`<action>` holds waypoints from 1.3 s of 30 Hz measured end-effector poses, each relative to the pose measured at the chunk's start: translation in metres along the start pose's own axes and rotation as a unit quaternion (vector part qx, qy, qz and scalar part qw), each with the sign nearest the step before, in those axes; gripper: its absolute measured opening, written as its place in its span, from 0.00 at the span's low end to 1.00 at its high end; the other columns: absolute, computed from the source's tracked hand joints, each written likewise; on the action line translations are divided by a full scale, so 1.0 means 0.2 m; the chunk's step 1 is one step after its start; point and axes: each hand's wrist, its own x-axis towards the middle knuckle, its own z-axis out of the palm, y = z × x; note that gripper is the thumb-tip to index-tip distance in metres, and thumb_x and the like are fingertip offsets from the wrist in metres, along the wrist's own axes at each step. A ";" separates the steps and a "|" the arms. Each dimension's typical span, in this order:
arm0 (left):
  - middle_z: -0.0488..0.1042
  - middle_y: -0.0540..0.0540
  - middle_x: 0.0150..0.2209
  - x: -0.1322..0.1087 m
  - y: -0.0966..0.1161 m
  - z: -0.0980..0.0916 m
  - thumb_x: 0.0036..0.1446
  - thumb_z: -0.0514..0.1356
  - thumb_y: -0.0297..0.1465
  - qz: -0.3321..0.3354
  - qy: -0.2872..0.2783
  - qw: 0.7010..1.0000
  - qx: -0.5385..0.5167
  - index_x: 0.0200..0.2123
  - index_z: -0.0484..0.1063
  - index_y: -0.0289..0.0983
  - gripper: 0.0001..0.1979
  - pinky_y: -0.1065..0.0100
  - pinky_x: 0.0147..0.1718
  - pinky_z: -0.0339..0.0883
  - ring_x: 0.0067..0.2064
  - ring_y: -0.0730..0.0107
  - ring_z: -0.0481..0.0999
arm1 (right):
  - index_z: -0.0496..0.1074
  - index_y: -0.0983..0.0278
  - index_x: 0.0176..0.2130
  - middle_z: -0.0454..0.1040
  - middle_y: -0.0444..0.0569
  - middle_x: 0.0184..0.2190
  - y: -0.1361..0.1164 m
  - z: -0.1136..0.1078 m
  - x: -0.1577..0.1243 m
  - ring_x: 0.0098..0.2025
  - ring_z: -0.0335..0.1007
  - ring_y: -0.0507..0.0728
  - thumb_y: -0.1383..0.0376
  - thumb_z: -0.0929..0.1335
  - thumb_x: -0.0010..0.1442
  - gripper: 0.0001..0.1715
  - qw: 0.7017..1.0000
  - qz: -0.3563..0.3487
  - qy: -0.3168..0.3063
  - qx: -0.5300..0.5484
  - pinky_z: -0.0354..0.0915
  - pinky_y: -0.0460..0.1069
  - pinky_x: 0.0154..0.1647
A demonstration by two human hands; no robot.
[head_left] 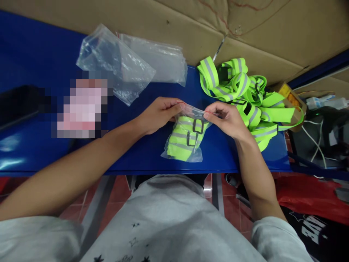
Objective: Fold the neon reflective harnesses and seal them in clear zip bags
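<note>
A clear zip bag [196, 156] with a red seal line hangs between my two hands over the blue table's front part. Inside it lies a folded neon-yellow reflective strap [181, 140] with grey stripes and black buckles. My left hand [162, 114] pinches the top left corner of the bag's mouth between thumb and fingers. At the opposite corner, my right hand [225, 118] grips the same edge, with the fingers curled. Whether the seal is fully pressed together I cannot tell.
A heap of loose neon-yellow reflective straps [242, 91] lies at the right on the blue table [131, 153]. Clear plastic bags [152, 60] are at the back, against a cardboard wall [152, 18]. A blurred-out pinkish item [83, 107] sits at left, a small box [290, 100] at right.
</note>
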 end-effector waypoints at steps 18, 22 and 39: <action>0.83 0.46 0.37 -0.05 0.02 0.09 0.59 0.68 0.45 0.111 0.042 0.983 0.139 0.38 0.82 0.37 0.16 0.68 0.38 0.69 0.37 0.66 0.79 | 0.77 0.61 0.42 0.73 0.45 0.33 0.00 0.11 -0.01 0.35 0.67 0.53 0.55 0.73 0.66 0.12 0.996 -0.074 0.015 -0.055 0.64 0.49 0.37; 0.84 0.46 0.37 -0.05 0.02 0.09 0.61 0.66 0.42 0.135 0.040 0.976 0.169 0.39 0.83 0.37 0.14 0.69 0.38 0.69 0.38 0.67 0.79 | 0.76 0.62 0.37 0.71 0.44 0.30 -0.02 0.13 -0.01 0.33 0.65 0.51 0.61 0.72 0.67 0.07 0.991 -0.104 0.035 -0.072 0.61 0.48 0.35; 0.79 0.47 0.31 -0.01 0.01 0.05 0.57 0.70 0.46 0.174 0.014 0.978 0.117 0.36 0.78 0.34 0.19 0.70 0.32 0.68 0.31 0.72 0.76 | 0.76 0.62 0.36 0.68 0.41 0.28 -0.03 0.11 -0.01 0.30 0.60 0.50 0.60 0.74 0.65 0.08 0.992 -0.102 0.051 -0.044 0.59 0.48 0.34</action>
